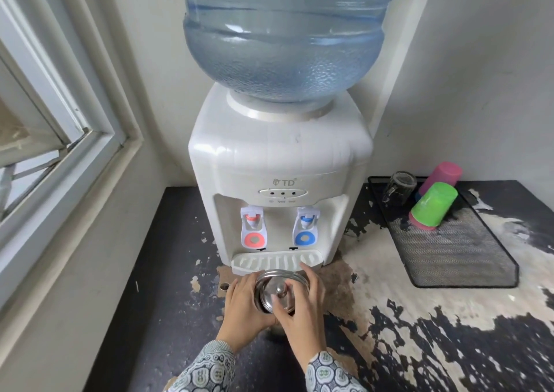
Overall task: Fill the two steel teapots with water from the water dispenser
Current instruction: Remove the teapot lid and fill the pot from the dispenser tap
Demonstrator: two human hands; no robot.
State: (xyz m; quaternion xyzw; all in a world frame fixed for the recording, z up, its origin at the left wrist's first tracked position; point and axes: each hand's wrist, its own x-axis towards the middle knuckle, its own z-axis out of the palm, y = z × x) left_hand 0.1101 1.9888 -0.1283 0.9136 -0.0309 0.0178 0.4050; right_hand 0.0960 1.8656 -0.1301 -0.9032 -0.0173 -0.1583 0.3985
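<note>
Both hands are on one steel teapot (277, 292) right now, just in front of the water dispenser's (278, 163) drip tray (277, 262). The left hand (247, 304) wraps the pot's side, fingers curled round the body to steady it. The right hand (302, 298) cups the other side, thumb and fingertips closing at the lid (274, 289) near its small knob (281, 293). The lid sits on the pot, tilted toward the camera, so this looks like the lid coming off before filling, though the hands cover the pot's rim and I can't be sure the lid is seated. Only this one teapot is in view; the second is nowhere in frame.

To do this well: keep the left hand firm on the body so the pot doesn't skid on the worn countertop (419, 316), and lift the lid straight up by the knob. Park the lid on the counter, clear of the tray. Then slide the open pot under the blue tap (305, 226), closest to the right hand, with the mouth centred below the spout before pressing. The red tap (253, 228) is likely the hot one, so choose deliberately.
</note>
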